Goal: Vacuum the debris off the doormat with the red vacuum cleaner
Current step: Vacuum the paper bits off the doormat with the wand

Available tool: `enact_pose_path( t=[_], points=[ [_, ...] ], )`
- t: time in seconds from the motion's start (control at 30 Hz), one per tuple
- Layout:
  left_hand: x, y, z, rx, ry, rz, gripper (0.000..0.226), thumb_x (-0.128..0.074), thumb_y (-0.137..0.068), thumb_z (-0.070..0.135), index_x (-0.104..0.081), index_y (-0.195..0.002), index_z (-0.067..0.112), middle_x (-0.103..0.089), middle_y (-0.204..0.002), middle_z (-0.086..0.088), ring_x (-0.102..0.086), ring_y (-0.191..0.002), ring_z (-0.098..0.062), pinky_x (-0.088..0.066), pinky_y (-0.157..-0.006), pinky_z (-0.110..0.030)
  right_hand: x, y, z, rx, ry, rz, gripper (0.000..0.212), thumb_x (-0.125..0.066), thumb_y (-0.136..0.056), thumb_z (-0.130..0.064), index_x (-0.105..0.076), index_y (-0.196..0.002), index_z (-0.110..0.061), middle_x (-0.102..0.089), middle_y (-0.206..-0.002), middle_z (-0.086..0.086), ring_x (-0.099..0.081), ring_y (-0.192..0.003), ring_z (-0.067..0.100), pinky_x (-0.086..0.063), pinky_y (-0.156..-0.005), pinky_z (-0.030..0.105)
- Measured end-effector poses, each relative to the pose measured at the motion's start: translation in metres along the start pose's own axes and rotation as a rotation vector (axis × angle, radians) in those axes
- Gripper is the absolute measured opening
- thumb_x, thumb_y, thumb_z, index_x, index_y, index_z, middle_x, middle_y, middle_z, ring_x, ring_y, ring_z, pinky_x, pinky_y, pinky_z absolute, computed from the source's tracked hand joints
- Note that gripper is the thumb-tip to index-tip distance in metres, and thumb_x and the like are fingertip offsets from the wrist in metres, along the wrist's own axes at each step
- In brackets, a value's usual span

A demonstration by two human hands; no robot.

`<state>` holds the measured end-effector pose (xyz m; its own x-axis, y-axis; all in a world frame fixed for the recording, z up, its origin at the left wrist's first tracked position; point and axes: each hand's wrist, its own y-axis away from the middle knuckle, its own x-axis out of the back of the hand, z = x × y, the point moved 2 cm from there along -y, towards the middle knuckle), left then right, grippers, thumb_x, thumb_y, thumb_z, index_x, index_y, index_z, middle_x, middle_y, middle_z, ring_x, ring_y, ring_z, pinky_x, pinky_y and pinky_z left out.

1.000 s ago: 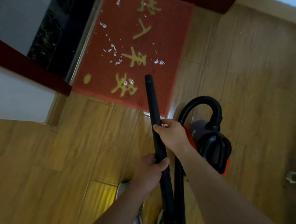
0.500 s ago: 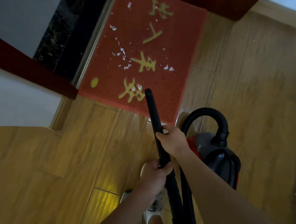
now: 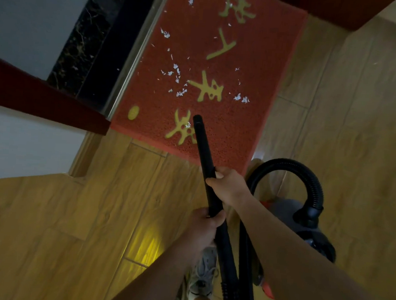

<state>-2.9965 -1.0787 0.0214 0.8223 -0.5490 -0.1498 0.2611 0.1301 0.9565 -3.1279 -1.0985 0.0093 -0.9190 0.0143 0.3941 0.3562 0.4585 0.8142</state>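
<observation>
Both your left hand [image 3: 205, 226] and right hand [image 3: 228, 186] clamp the wand [image 3: 203, 154]; the debris [image 3: 177, 75] lies beyond its tip, toward upper frame; the right hand is nearer.

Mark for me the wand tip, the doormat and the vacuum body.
wand tip [image 3: 197, 119], head view: on the open black end, over the mat's near part.
doormat [image 3: 255, 67], head view: on bare red pile.
vacuum body [image 3: 288, 208], head view: on the grey top beside the hose socket.
</observation>
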Motion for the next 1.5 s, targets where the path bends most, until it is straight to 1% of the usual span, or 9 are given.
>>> enact_pose_path(
  t=[0.07, 0.2, 0.37, 0.57, 0.77, 1.03, 1.2, 1.4, 1.5],
  points=[
    [0.002, -0.005, 0.010, 0.025, -0.012, -0.008, 0.027, -0.065, -0.099, 0.025, -0.064, -0.102, -0.001, -0.064, -0.095, -0.016, -0.068, -0.083, -0.029, -0.060, -0.074, -0.040, 0.002, -0.006, -0.006, 0.019, 0.047, -0.012, 0.028, -0.060, -0.095, -0.027, -0.065, -0.122, -0.023, -0.070, -0.090, -0.002, -0.069, -0.080, 0.016, -0.061, -0.076, 0.038],
    [0.007, -0.015, 0.024, 0.060, 0.030, -0.029, 0.033, -0.068, -0.096, 0.023, -0.066, -0.108, -0.007, -0.070, -0.103, -0.020, -0.073, -0.091, -0.031, -0.063, -0.070, -0.036, 0.003, -0.017, -0.013, 0.019, 0.084, -0.015, 0.023, -0.058, -0.096, -0.028, -0.065, -0.117, -0.024, -0.070, -0.089, -0.002, -0.068, -0.076, 0.014, -0.061, -0.073, 0.036],
    [0.015, -0.028, 0.026, 0.077, 0.037, -0.098, 0.035, -0.068, -0.096, 0.028, -0.067, -0.116, -0.001, -0.074, -0.111, -0.019, -0.074, -0.098, -0.033, -0.060, -0.088, -0.050, -0.002, -0.023, -0.012, -0.017, 0.109, 0.008, 0.019, -0.058, -0.094, -0.027, -0.069, -0.109, -0.022, -0.071, -0.088, 0.001, -0.069, -0.079, 0.018, -0.060, -0.077, 0.039],
    [0.016, -0.031, 0.021, 0.062, 0.044, -0.119, 0.029, -0.064, -0.098, 0.026, -0.067, -0.113, 0.002, -0.076, -0.105, -0.018, -0.076, -0.090, -0.032, -0.063, -0.080, -0.046, -0.005, -0.021, -0.002, -0.072, 0.132, 0.039, 0.025, -0.058, -0.094, -0.030, -0.070, -0.114, -0.021, -0.068, -0.081, -0.003, -0.068, -0.081, 0.021, -0.057, -0.072, 0.034],
    [0.019, -0.040, 0.023, 0.074, 0.072, -0.089, 0.026, -0.061, -0.100, 0.022, -0.067, -0.112, -0.001, -0.074, -0.107, -0.021, -0.076, -0.084, -0.028, -0.062, -0.066, -0.035, -0.013, -0.029, 0.001, -0.076, 0.126, 0.045, 0.026, -0.059, -0.094, -0.032, -0.071, -0.115, -0.021, -0.071, -0.089, 0.001, -0.070, -0.087, 0.022, -0.059, -0.083, 0.041],
    [0.017, -0.054, 0.015, 0.050, 0.093, -0.088, 0.034, -0.062, -0.100, 0.024, -0.065, -0.116, -0.006, -0.071, -0.114, -0.026, -0.074, -0.086, -0.030, -0.063, -0.066, -0.035, -0.018, -0.043, 0.016, -0.066, 0.145, 0.058, 0.025, -0.059, -0.095, -0.034, -0.073, -0.110, -0.021, -0.068, -0.083, -0.003, -0.068, -0.082, 0.018, -0.059, -0.081, 0.037],
    [0.016, -0.057, 0.011, 0.028, 0.113, -0.087, 0.031, -0.061, -0.100, 0.025, -0.066, -0.116, -0.001, -0.074, -0.110, -0.022, -0.076, -0.091, -0.031, -0.062, -0.069, -0.035, -0.018, -0.045, 0.022, -0.011, 0.123, 0.072, 0.028, -0.057, -0.096, -0.033, -0.072, -0.118, -0.026, -0.068, -0.088, -0.004, -0.065, -0.080, 0.015, -0.057, -0.074, 0.029],
    [0.014, -0.059, 0.020, 0.012, 0.125, -0.072, 0.024, -0.060, -0.101, 0.021, -0.066, -0.110, 0.000, -0.072, -0.104, -0.020, -0.074, -0.085, -0.028, -0.061, -0.063, -0.033, -0.016, -0.052, 0.020, -0.003, 0.095, 0.095, 0.026, -0.058, -0.097, -0.034, -0.072, -0.117, -0.025, -0.069, -0.085, -0.004, -0.064, -0.076, 0.013, -0.054, -0.071, 0.028],
    [0.015, -0.059, 0.025, 0.018, 0.135, -0.068, 0.027, -0.058, -0.102, 0.019, -0.064, -0.116, -0.003, -0.071, -0.109, -0.024, -0.073, -0.085, -0.029, -0.061, -0.061, -0.032, -0.016, -0.056, 0.015, 0.012, 0.111, 0.073, 0.025, -0.058, -0.097, -0.034, -0.072, -0.115, -0.025, -0.068, -0.085, -0.004, -0.062, -0.071, 0.009, -0.052, -0.064, 0.025]
  ],
)
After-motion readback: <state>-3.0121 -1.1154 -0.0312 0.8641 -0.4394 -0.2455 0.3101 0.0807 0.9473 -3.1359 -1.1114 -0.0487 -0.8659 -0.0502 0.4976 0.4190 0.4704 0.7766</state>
